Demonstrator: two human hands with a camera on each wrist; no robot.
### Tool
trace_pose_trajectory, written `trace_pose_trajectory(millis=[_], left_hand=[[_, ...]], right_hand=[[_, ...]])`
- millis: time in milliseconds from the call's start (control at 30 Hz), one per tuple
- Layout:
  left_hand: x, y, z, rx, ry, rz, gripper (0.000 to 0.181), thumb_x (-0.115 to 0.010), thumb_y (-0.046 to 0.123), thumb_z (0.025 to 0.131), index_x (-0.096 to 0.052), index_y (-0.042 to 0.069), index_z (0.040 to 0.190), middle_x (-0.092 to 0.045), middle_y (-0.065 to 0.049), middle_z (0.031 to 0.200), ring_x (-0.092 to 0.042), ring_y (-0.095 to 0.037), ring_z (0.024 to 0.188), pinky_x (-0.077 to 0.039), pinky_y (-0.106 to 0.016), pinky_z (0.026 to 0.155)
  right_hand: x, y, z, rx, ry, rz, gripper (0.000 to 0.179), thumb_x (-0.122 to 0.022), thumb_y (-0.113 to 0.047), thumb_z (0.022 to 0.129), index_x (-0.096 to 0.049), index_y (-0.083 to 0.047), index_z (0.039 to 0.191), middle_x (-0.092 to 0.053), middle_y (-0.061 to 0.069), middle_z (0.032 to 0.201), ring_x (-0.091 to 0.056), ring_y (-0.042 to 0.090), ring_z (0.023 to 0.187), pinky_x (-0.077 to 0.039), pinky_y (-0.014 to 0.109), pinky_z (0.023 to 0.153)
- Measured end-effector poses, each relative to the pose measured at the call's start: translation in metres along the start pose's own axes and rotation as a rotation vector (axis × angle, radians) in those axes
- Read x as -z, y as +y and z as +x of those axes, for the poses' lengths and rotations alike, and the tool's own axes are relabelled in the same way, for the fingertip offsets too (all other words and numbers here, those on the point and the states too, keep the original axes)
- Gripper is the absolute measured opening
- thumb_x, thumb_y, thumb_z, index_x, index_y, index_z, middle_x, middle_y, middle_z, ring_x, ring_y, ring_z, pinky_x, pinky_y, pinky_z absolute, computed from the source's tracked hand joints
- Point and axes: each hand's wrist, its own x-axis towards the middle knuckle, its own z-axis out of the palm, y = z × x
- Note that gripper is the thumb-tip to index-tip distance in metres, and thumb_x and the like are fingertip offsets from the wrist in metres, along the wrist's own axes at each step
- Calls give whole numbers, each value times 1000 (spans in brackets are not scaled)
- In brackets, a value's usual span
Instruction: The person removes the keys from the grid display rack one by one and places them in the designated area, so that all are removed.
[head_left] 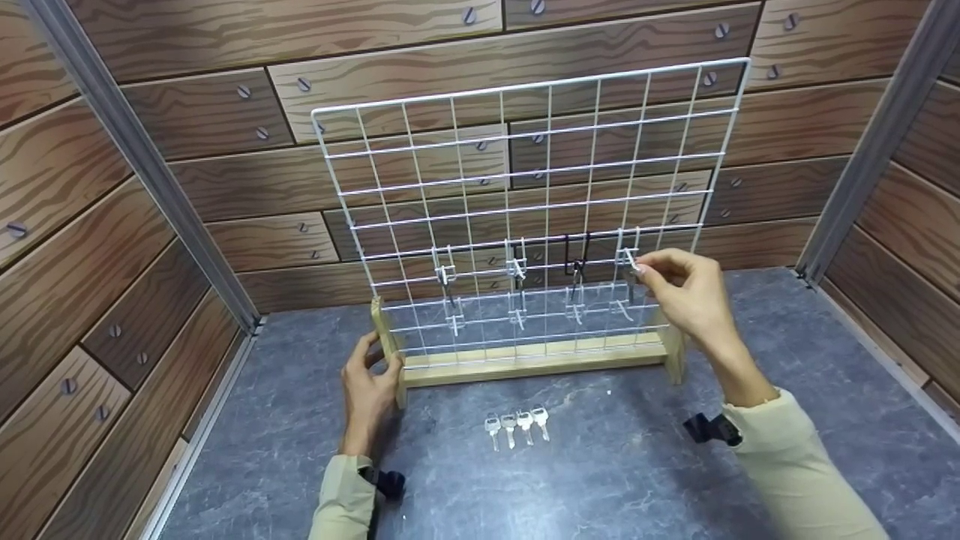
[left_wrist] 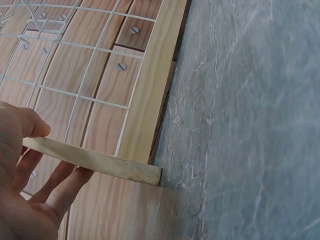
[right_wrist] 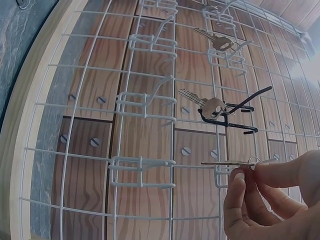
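Note:
A white wire grid panel (head_left: 525,88) stands upright in a wooden base (head_left: 525,364). My left hand (head_left: 369,386) grips the base's left end piece (left_wrist: 100,162), thumb on one side and fingers on the other. At the right end of the upper hook row, my right hand (head_left: 690,296) pinches a key (right_wrist: 227,163) by its small ring (right_wrist: 255,159) beside a white hook (right_wrist: 221,179). The key appears edge-on in the right wrist view. Another key (right_wrist: 212,106) hangs on the black hook (right_wrist: 260,92), and a further key (right_wrist: 222,44) on a white hook beyond it.
Several loose keys (head_left: 525,427) lie in a row on the grey tabletop (head_left: 600,480) before the stand. A lower row of white hooks (head_left: 517,319) runs beneath the upper one. Wood-patterned walls (head_left: 225,187) enclose the table at back and sides.

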Motion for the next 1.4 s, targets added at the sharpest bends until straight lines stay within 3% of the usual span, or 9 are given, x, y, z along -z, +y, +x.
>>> trace_pose_trajectory(millis=[433, 667, 867, 1000, 1267, 1400], left_hand=[[0, 1, 0, -2, 3, -10, 42, -77, -3, 88, -71, 4, 129, -76, -21, 124, -77, -39, 106, -63, -51, 78], [0, -2, 1, -38, 16, -5, 40, -77, -3, 87, -72, 3, 126, -77, -23, 119, -78, -40, 101, -61, -29, 71], [0, -1, 1, -26, 13, -4, 41, -77, -3, 87, -72, 3, 127, -77, -22, 120, -78, -39, 101, -58, -21, 67], [0, 0, 1, -23, 12, 1, 41, -77, -2, 87, -72, 3, 127, -76, -22, 122, -78, -39, 102, -59, -24, 67], [0, 0, 1, -30, 9, 0, 42, -77, -3, 87, -71, 3, 128, -78, -21, 120, -78, -38, 102, -63, -47, 75], [0, 0, 0, -25, 6, -7, 42, -77, -2, 87, -71, 3, 128, -77, -20, 120, -78, -38, 102, -63, -49, 76]], right_hand=[[5, -7, -6, -32, -25, -12, 19, -72, -7, 101, -75, 8, 112, -78, 25, 107, -71, -1, 83, -58, 15, 77], [7, -9, -9, -36, -35, -6, 20, -73, -10, 101, -74, 6, 112, -79, 18, 105, -71, 1, 85, -58, 15, 77], [8, -11, -11, -49, -35, 7, 21, -73, -11, 101, -74, 6, 113, -79, 10, 103, -71, 0, 85, -59, 17, 78], [9, -12, -14, -37, -31, 24, 20, -73, -9, 101, -74, 7, 112, -79, 12, 103, -72, 1, 86, -59, 17, 80], [10, -16, -17, -21, -26, 78, 20, -74, -6, 100, -73, 10, 110, -80, 3, 94, -74, 3, 83, -60, 19, 77], [11, -18, -18, -29, -31, 79, 20, -74, -7, 100, -73, 10, 112, -80, -2, 93, -74, 2, 82, -60, 19, 72]])
